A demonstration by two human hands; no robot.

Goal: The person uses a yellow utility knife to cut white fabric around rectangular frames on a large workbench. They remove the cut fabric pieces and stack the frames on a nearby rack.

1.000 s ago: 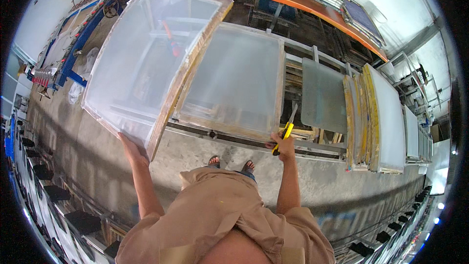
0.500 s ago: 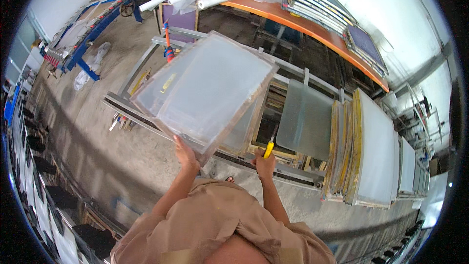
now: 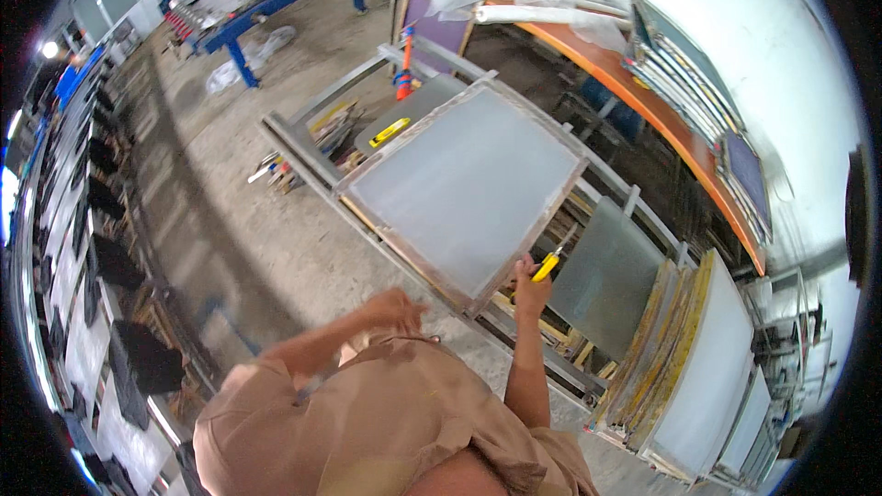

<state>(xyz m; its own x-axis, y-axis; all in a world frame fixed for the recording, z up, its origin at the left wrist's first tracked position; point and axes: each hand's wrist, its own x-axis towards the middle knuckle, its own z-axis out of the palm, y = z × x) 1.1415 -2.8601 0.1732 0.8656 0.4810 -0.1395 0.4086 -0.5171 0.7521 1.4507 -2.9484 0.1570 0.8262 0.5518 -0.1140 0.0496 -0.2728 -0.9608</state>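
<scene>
The framed mesh screen point(image 3: 459, 193) lies flat on the metal rack point(image 3: 303, 159), centre. My right hand point(image 3: 525, 280) is closed on a yellow-handled cutter point(image 3: 548, 264) at the screen's right edge. My left hand point(image 3: 397, 310) is off the screen, below its front edge near my body, fingers loosely bent apart and somewhat blurred. Beyond the screen, a second yellow cutter point(image 3: 389, 132) rests on a grey sheet, near an upright red tool point(image 3: 403, 84). Right of the screen lies a grey translucent panel point(image 3: 597, 285).
Stacked frames point(image 3: 698, 367) lean at the rack's right. An orange table point(image 3: 571, 41) carries white rolls and more frames point(image 3: 684, 73). A blue stretching table point(image 3: 262, 5) stands at back left. A long rack with black pads point(image 3: 119, 262) runs along the left.
The raised screen has come down flat onto the rack, and my left hand has let go of it, moving down. My view has turned left, shifting the scene rightward.
</scene>
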